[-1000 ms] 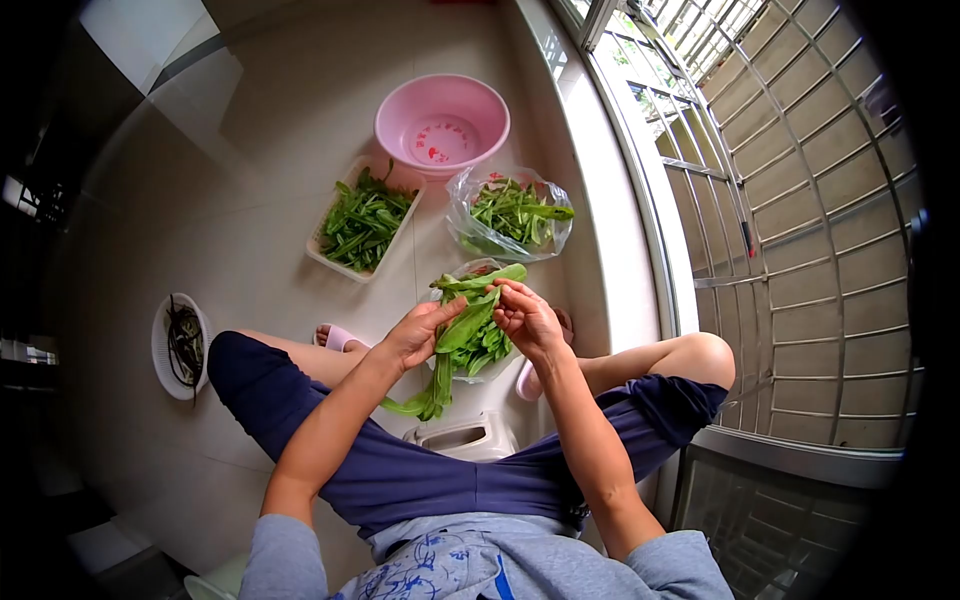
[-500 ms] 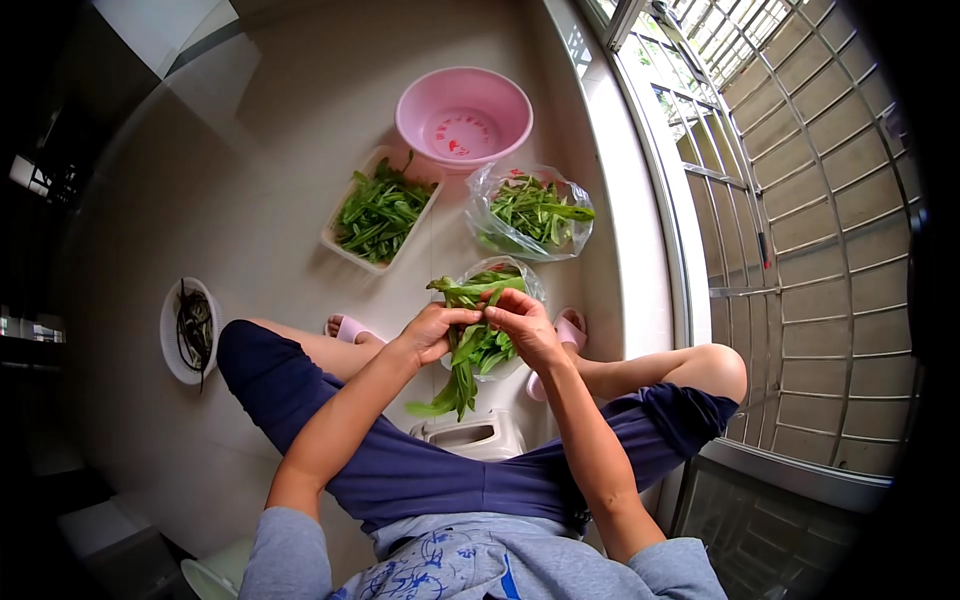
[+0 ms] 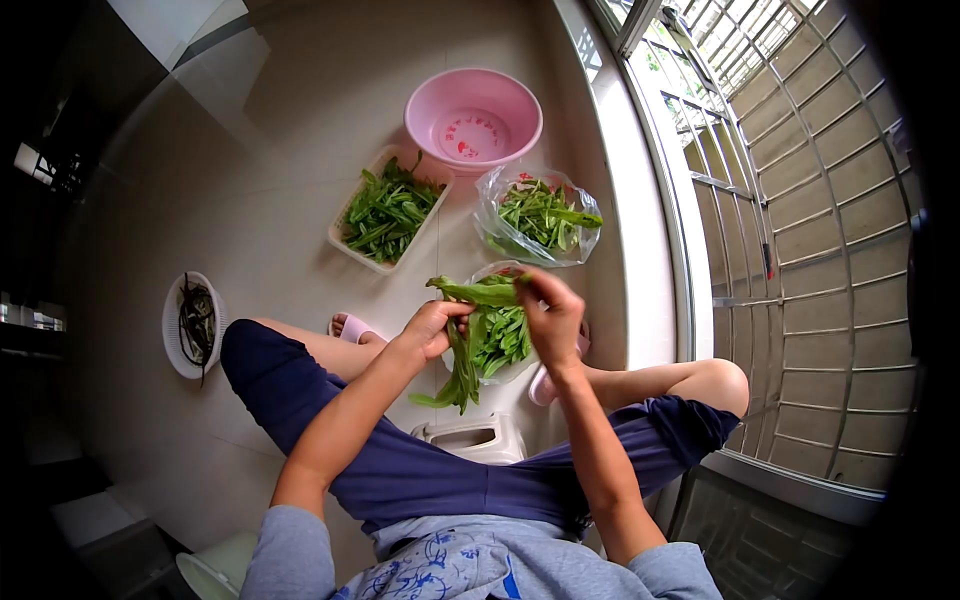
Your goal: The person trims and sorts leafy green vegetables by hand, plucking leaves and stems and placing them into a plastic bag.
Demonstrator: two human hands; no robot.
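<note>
My left hand [image 3: 436, 328] is closed round the stems of a bunch of leafy greens [image 3: 461, 372] whose leaves hang down below it. My right hand [image 3: 553, 306], slightly blurred, pinches the right end of a long green leaf [image 3: 485, 292] that stretches across from above my left hand. Beneath and between both hands lies a plastic bag of greens [image 3: 503, 338]. Farther off, a second clear bag [image 3: 489, 215] holds cut green stems, and a pale rectangular basket [image 3: 337, 235] is filled with green leaves.
A pink basin [image 3: 474, 110] stands beyond the basket and bag. At the left is a white oval basket [image 3: 172, 345] with dark, long vegetables. A light plastic stool [image 3: 512, 440] sits between my legs. A ledge and metal window bars run along the right.
My right hand has moved away from my left, to the right and slightly up, with the leaf end. Earlier the hands were together over the greens. The view has shifted slightly.
</note>
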